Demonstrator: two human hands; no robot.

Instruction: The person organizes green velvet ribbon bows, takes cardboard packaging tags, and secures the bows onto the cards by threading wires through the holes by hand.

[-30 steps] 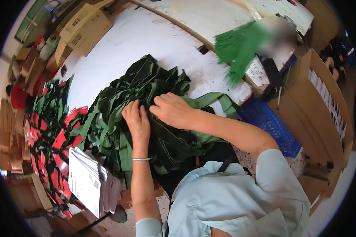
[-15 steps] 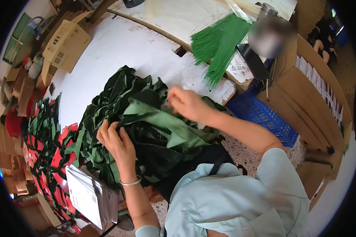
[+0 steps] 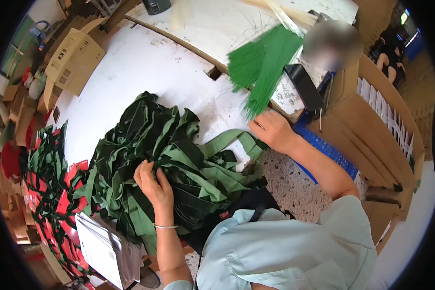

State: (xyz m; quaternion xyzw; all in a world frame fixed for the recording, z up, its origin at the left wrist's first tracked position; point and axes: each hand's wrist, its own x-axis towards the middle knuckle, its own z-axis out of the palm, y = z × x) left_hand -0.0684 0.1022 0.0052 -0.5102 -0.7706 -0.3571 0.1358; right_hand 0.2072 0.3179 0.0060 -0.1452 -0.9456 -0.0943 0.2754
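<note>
A heap of dark green fabric strips (image 3: 130, 140), lighter on one side, covers the near part of the white table and hangs over its front edge. My left hand (image 3: 153, 188), with a bangle at the wrist, rests on the heap, its fingers bent around a fold of fabric. My right hand (image 3: 274, 131) is at the table's right edge, fingers curled, beside the lower tips of a fanned bundle of thin green wires (image 3: 273, 60). A lighter strip (image 3: 227, 139) loops from the heap to just below this hand. What its fingertips hold is hidden.
A black phone-like device (image 3: 303, 87) lies right of the wires. Cartons of white cards (image 3: 382, 104) and a blue plastic basket (image 3: 328, 152) stand right. At left are stacked white cards (image 3: 99, 249), red-and-green strip pieces (image 3: 58, 193) and an open cardboard box (image 3: 75, 60). Another person (image 3: 391, 60) sits far right.
My right hand has moved from above the heap out to the right, by the wire tips. A light green strip now stretches toward it. My left hand stays on the heap.
</note>
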